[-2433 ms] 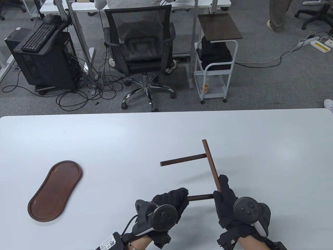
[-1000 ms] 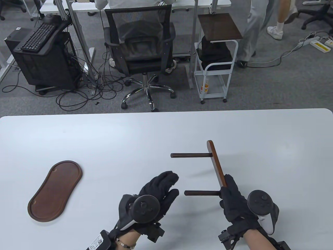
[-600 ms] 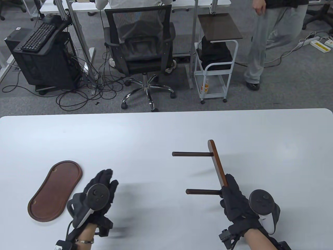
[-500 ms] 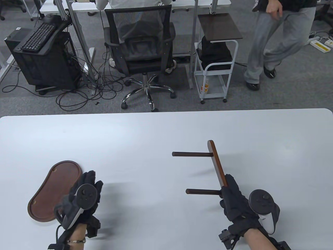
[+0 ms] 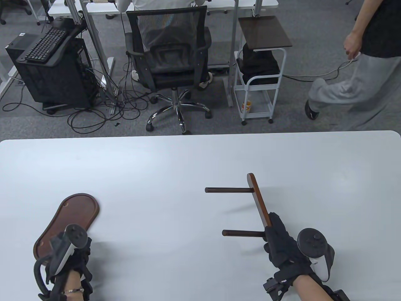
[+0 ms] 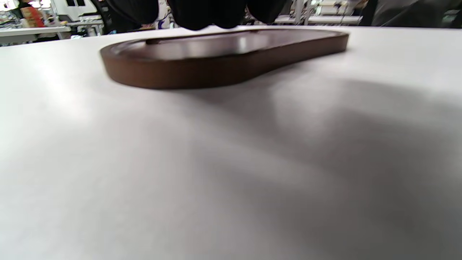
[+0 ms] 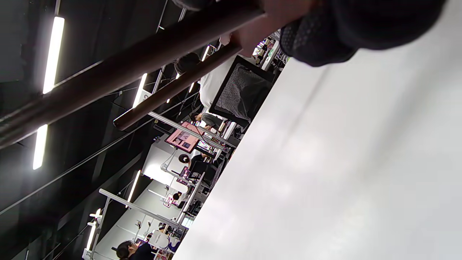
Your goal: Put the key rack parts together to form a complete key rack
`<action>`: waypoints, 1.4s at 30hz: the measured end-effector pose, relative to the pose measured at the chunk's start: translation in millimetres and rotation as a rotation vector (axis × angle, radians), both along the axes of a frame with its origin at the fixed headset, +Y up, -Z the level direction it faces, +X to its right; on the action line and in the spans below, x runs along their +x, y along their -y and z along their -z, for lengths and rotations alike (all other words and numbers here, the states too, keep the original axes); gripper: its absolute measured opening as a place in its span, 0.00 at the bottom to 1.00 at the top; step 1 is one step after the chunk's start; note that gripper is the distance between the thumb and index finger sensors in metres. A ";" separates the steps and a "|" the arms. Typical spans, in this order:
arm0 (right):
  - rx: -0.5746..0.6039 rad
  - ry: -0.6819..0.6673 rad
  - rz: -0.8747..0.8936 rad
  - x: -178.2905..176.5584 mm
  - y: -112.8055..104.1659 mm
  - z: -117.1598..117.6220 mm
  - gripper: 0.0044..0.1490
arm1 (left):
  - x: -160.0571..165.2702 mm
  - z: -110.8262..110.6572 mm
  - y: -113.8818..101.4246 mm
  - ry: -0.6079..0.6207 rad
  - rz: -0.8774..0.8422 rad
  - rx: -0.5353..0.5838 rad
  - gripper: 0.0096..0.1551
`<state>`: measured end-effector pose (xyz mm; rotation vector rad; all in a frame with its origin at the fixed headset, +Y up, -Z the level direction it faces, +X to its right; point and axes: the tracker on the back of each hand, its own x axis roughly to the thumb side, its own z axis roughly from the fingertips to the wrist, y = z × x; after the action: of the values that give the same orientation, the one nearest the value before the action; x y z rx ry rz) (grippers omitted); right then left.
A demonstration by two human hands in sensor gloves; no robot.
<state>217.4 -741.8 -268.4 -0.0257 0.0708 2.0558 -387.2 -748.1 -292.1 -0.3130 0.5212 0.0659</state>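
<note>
The dark wooden bar (image 5: 257,199) has two round rods (image 5: 227,189) (image 5: 242,233) fitted into it, pointing left. My right hand (image 5: 272,227) grips the bar's near end and holds the assembly tilted just above the white table (image 5: 175,163). In the right wrist view both rods (image 7: 126,72) run past my gloved fingers (image 7: 361,25). The oval wooden base tray (image 5: 78,210) lies flat at the near left. My left hand (image 5: 70,249) is at the tray's near end. In the left wrist view its fingertips (image 6: 202,14) hang over the tray (image 6: 223,61), with no grip showing.
An office chair (image 5: 169,59) and a white cart (image 5: 260,78) stand on the floor beyond the table's far edge. A person (image 5: 360,84) walks past at the far right.
My left hand let go of the near rod and swept left across the table to the tray's near end. My right hand kept its grip and the bar barely shifted.
</note>
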 end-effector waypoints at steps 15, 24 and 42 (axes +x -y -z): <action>-0.006 0.000 0.001 -0.6 0.0 0.4 0.40 | 5.3 2.7 18.0 0.004 -0.171 -0.066 0.44; -0.011 -0.001 -0.002 -1.6 0.7 0.6 0.40 | 53.7 10.9 17.9 0.219 -0.172 -0.109 0.43; -0.009 0.011 0.001 -2.2 1.3 1.0 0.40 | 165.8 5.9 18.4 0.668 -0.204 -0.153 0.39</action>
<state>215.1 -743.1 -269.5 -0.0428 0.0737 2.0537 -221.4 -766.4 -298.0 -0.5102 -0.1706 0.1138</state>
